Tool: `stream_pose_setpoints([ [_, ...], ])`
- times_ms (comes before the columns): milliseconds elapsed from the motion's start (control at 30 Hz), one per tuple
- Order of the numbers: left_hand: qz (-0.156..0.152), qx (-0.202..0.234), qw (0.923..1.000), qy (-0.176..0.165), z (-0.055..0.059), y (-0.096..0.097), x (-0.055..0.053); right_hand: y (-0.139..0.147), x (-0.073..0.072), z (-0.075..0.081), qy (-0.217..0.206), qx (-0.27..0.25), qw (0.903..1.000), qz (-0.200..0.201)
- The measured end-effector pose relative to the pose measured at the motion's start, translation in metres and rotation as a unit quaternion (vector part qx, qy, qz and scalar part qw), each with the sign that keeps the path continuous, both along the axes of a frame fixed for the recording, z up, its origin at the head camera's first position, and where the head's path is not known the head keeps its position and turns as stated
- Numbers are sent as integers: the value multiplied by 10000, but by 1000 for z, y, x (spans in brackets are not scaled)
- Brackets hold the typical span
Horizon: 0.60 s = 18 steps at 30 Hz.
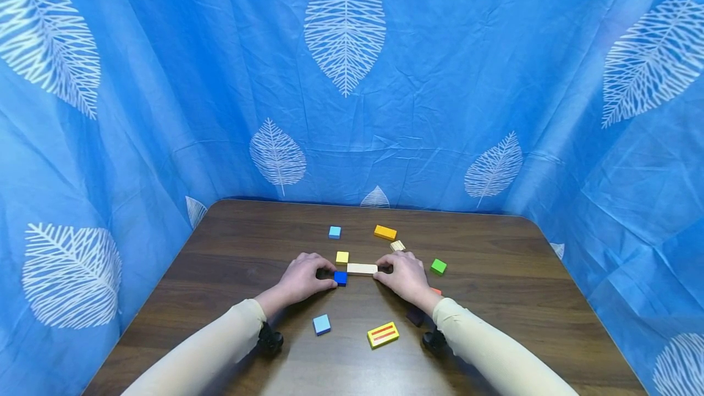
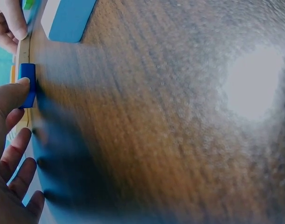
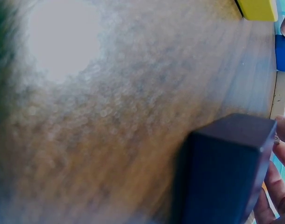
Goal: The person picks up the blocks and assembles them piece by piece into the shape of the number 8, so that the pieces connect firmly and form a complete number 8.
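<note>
My left hand (image 1: 304,277) pinches a small dark blue block (image 1: 340,278) between thumb and forefinger, its other fingers spread in the left wrist view. Right of the blue block lies a long pale wooden block (image 1: 362,269), set crosswise on the table. The thumb and forefinger of my right hand (image 1: 406,275) grip its right end. A yellow block (image 1: 342,257) sits just behind the blue one, close to the long block's left end. Under my right wrist is a dark block (image 3: 226,172), large in the right wrist view, with a red block (image 1: 437,291) mostly hidden beside the wrist.
Toward the back of the brown table (image 1: 247,231) are a light blue block (image 1: 335,233), an orange block (image 1: 385,232) and a small wooden block (image 1: 397,245). A green block (image 1: 438,266) lies right. Nearer me are another light blue block (image 1: 321,324) and a red-striped yellow block (image 1: 382,335).
</note>
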<state>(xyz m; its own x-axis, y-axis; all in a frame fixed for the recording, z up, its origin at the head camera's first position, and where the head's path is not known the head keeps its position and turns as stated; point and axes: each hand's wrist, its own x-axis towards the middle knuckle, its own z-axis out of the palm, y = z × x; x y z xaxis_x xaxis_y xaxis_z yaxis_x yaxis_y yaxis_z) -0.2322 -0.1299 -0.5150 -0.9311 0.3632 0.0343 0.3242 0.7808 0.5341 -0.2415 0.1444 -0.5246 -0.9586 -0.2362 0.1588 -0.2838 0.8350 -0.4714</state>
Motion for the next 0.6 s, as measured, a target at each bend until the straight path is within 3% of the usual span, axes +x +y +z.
stream_pose_setpoints([
  [600, -40, -27, 10000, 17, 0, -1, 1, 1, -1, -1, -90, -38, 10000, -4],
])
